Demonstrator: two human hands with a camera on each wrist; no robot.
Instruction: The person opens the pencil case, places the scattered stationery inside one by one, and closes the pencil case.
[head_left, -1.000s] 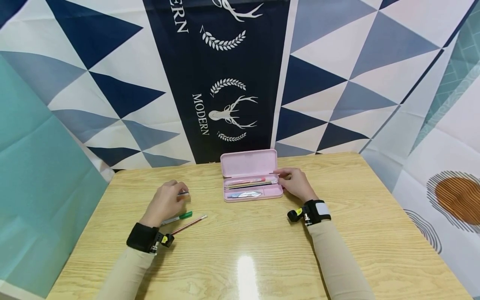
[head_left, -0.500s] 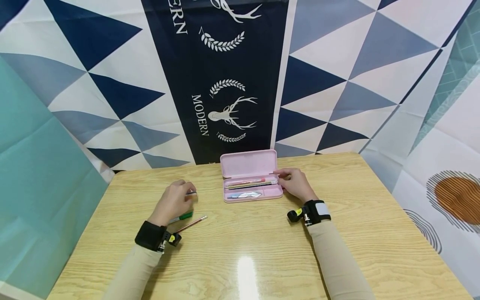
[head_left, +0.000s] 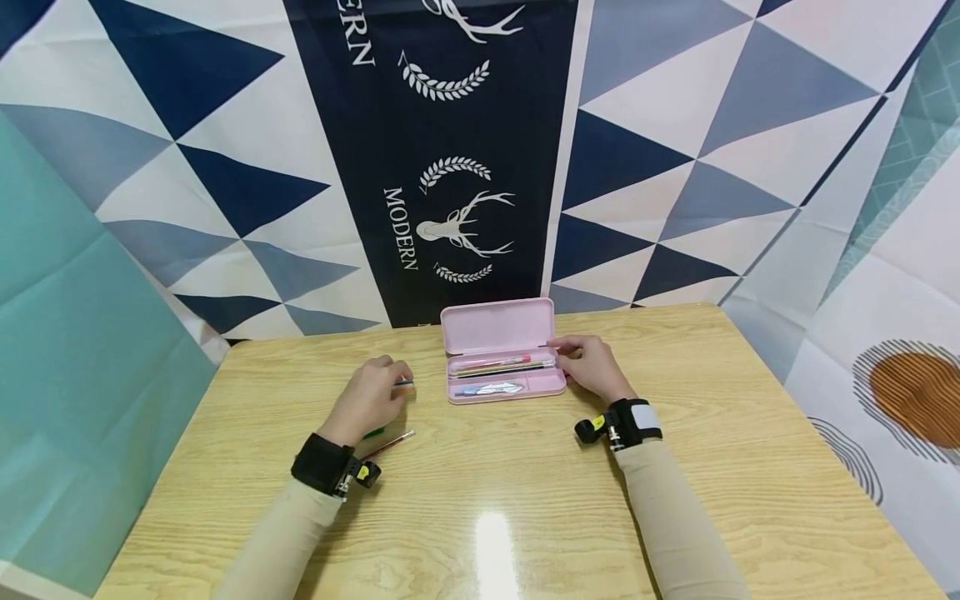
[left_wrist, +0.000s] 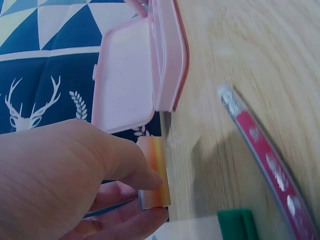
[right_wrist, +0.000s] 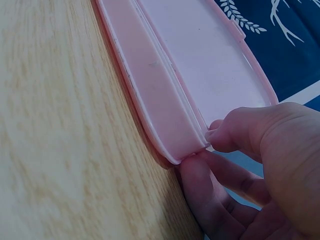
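A pink pencil case stands with its lid up near the table's back edge. It holds several pencils and a light-blue and white pen-like item in a front compartment. My left hand, left of the case, pinches a small block, apparently an eraser, with orange and yellow stripes, above the table. With thumb and fingers, my right hand grips the right end of the case. Below the left hand lie a red pencil and a green-capped marker, partly hidden by that hand.
The wooden table extends in front of the case and to both sides. Behind it hangs a patterned cloth, close to the raised lid. A teal sheet borders the left side.
My left hand has moved right towards the pencil case, carrying the eraser, and now covers more of the marker and pencil. The right hand and case have stayed in place.
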